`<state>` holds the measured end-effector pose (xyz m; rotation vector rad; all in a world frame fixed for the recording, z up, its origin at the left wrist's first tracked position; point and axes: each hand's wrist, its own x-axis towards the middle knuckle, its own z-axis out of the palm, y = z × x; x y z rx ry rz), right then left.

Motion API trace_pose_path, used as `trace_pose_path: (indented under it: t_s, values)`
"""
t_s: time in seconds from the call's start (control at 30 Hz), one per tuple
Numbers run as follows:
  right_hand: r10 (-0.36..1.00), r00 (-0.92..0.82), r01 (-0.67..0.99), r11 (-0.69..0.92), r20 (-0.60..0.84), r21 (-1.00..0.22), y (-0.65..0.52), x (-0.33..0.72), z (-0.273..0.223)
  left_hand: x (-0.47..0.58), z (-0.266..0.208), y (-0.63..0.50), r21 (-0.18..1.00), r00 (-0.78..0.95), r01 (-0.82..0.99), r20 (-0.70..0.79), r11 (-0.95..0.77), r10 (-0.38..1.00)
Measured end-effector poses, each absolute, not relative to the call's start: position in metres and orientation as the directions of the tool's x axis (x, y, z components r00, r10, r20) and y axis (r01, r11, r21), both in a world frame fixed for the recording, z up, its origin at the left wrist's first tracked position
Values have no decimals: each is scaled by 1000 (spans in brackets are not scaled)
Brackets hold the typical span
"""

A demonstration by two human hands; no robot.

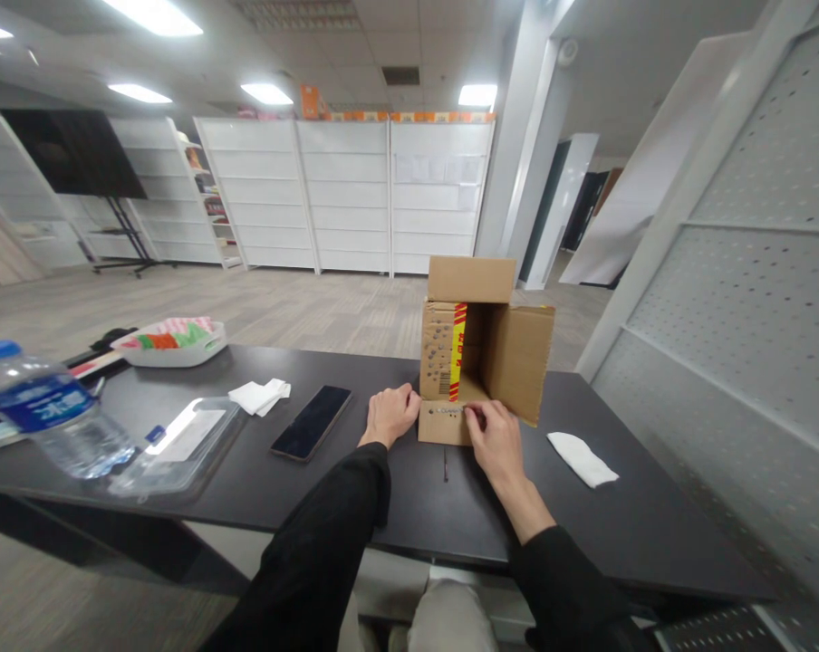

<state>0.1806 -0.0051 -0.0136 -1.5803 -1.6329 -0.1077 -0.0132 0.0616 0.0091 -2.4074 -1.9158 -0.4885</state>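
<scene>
An open cardboard box (438,353) stands on the dark table with its opening toward me and one flap folded down in front. Dark dots and a yellow-red tape strip (457,349) mark its front. My left hand (392,415) is closed against the box's lower left edge; its curled fingers hide whatever may be inside them. At the front flap (443,430), my right hand (499,442) pinches thumb and forefinger near a row of small bits; what it pinches is too small to name. A thin dark stick-like piece (446,465) lies just before the flap.
Left of my hands lie a smartphone (313,423), a crumpled tissue (260,396) and a clear plastic case (192,444). Farther left are a water bottle (49,407) and a white basket (178,355) of colourful items. A folded tissue (582,459) rests right, near a perforated panel (742,344).
</scene>
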Motion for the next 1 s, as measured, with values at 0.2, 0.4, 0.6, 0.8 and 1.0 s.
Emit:
trace_pose_path:
  t_s: [0.2, 0.4, 0.6, 0.8, 1.0]
  values:
    - [790, 161, 868, 172, 592, -466, -2, 179, -12, -13, 10, 61, 181, 196, 953, 244, -243, 950]
    - [784, 161, 872, 172, 600, -459, -6, 176, -8, -13, 8, 62, 181, 192, 954, 239, -238, 952]
    - [790, 94, 826, 277, 605, -491, -14, 176, -9, -13, 12, 60, 195, 181, 954, 224, -226, 958]
    - [832, -40, 806, 354, 553, -474, -25, 169, -5, -12, 14, 59, 203, 170, 955, 218, -215, 961]
    - [883, -179, 793, 391, 434, -467, -44, 163, 5, -12, 9, 62, 190, 181, 955, 231, -227, 956]
